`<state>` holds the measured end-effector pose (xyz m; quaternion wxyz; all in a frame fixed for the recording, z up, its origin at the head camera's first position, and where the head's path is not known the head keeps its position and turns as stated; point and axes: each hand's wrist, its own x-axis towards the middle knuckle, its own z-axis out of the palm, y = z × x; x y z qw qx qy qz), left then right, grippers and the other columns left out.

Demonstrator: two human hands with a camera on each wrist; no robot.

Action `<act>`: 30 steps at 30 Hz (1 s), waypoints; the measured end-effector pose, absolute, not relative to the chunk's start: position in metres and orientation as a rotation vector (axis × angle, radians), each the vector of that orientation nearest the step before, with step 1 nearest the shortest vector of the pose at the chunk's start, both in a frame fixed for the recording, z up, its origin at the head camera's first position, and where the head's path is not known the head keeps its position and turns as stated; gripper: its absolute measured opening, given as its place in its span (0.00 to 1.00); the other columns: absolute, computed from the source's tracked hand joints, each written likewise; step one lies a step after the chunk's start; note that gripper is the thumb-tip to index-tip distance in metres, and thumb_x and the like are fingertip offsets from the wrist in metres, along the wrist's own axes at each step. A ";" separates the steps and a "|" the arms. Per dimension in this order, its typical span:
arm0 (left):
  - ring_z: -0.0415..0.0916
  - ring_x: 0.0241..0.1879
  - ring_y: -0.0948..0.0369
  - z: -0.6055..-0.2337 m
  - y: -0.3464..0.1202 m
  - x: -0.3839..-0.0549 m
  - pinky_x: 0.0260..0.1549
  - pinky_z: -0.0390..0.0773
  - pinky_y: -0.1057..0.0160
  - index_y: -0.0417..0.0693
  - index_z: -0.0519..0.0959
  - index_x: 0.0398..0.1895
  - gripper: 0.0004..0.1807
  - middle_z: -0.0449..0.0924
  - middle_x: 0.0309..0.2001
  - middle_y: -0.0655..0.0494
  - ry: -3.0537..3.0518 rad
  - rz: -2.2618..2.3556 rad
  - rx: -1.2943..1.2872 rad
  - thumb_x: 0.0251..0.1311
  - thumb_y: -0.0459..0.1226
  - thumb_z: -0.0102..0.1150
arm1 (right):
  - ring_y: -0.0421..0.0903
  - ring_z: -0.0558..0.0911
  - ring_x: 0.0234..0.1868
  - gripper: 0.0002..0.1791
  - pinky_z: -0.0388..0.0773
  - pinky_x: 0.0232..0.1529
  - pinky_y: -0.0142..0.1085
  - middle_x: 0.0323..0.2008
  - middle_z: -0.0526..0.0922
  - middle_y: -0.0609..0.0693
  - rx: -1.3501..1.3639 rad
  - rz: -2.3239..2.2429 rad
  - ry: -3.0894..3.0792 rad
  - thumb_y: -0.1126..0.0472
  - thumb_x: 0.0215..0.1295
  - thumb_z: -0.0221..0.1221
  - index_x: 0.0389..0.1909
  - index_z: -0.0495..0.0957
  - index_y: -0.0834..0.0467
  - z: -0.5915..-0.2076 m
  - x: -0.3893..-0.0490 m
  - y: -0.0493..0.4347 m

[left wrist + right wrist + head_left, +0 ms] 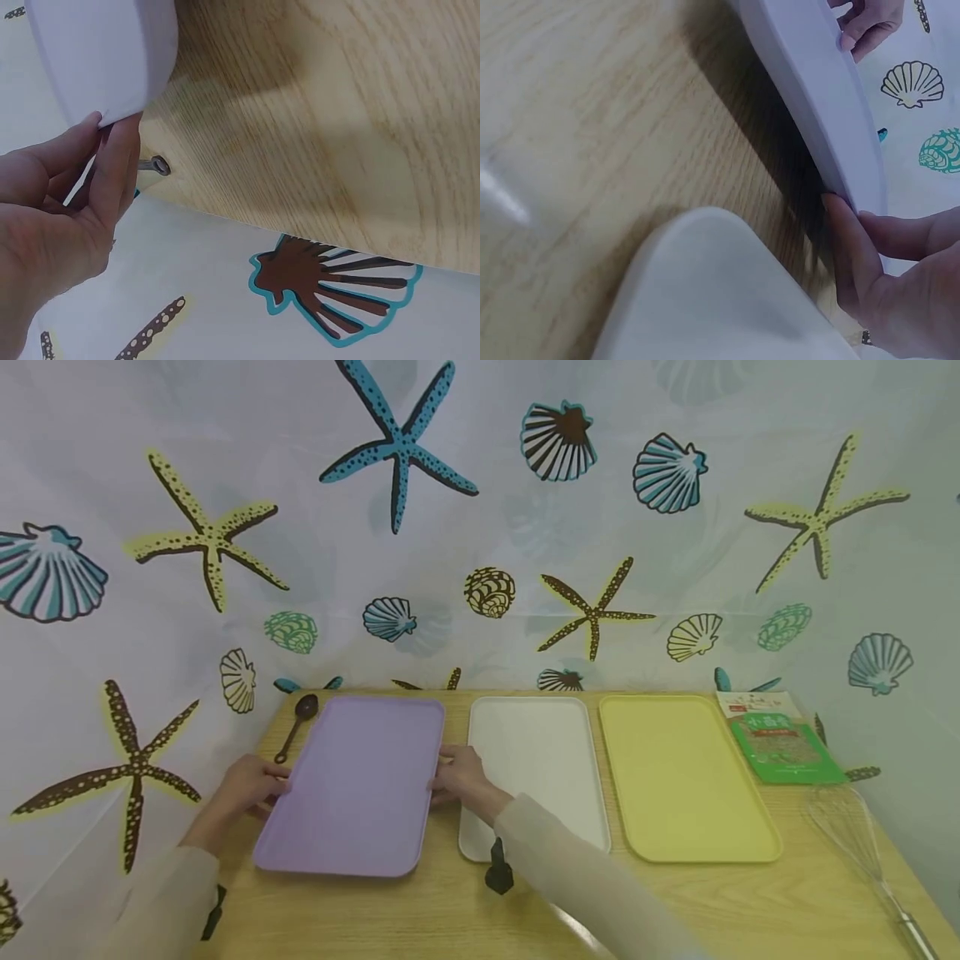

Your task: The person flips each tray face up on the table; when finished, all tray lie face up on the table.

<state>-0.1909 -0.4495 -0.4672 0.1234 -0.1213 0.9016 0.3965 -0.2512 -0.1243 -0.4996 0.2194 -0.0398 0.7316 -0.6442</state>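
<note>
A purple tray [356, 785] lies between both hands at the left of the table, its near edge lifted off the wood with a shadow below. My left hand [251, 785] pinches its left rim; in the left wrist view the thumb is on top of the rim and the fingers [120, 161] are beneath. On the opposite side my right hand [461, 777] grips the right rim, thumb above and fingers [847, 247] under the edge. Beside that hand is a white tray [536, 777], partly covered by the right forearm.
A yellow tray [686, 777] lies right of the white one. Behind the left hand is a dark spoon [300, 722]. Farther right are a green packet [783, 747] and a whisk [862, 843]. A patterned curtain [480, 527] hangs along the table's back edge.
</note>
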 end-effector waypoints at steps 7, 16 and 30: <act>0.80 0.25 0.57 -0.471 -0.446 -0.196 0.22 0.85 0.54 0.17 0.73 0.51 0.21 0.81 0.32 0.38 2.672 1.122 -0.337 0.55 0.25 0.56 | 0.59 0.86 0.28 0.32 0.85 0.29 0.42 0.30 0.84 0.66 -0.138 -1.698 2.128 0.84 0.47 0.57 0.58 0.72 0.73 -0.496 -0.254 -0.126; 0.81 0.26 0.55 -0.469 -0.435 -0.199 0.22 0.85 0.55 0.17 0.72 0.51 0.21 0.79 0.36 0.31 2.709 1.092 -0.319 0.54 0.24 0.54 | 0.57 0.86 0.26 0.23 0.85 0.26 0.37 0.27 0.84 0.65 -0.139 -1.621 2.240 0.81 0.49 0.55 0.51 0.76 0.75 -0.497 -0.256 -0.126; 0.79 0.25 0.56 -0.473 -0.427 -0.206 0.21 0.84 0.55 0.17 0.73 0.49 0.19 0.80 0.32 0.36 2.750 1.068 -0.362 0.54 0.23 0.54 | 0.39 0.66 0.16 0.20 0.65 0.14 0.26 0.14 0.66 0.45 -0.111 -1.540 2.316 0.70 0.58 0.51 0.10 0.58 0.53 -0.490 -0.254 -0.120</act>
